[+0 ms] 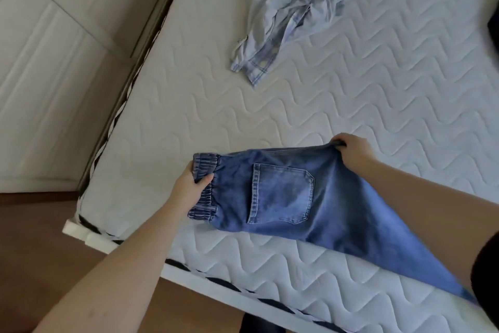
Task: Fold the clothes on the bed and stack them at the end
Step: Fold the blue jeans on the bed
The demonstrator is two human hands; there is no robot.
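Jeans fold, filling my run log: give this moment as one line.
step: folding jeans | left hand: grips waistband | right hand: pinches far edge | shirt: crumpled, unfolded | mattress

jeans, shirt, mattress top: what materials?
Jeans: washed blue denim, by the contrast-stitched pocket and gathered elastic waistband. Shirt: thin pale-blue woven cloth, likely cotton; it crumples softly. Mattress: white quilted fabric, matte, with stitched waves.

A bare mattress (351,95) with wavy white quilting and a black-and-white striped edge fills most of the view. Beige padded wall panels (48,68) run along its left side, and brown flooring (35,251) shows below under soft, even light.
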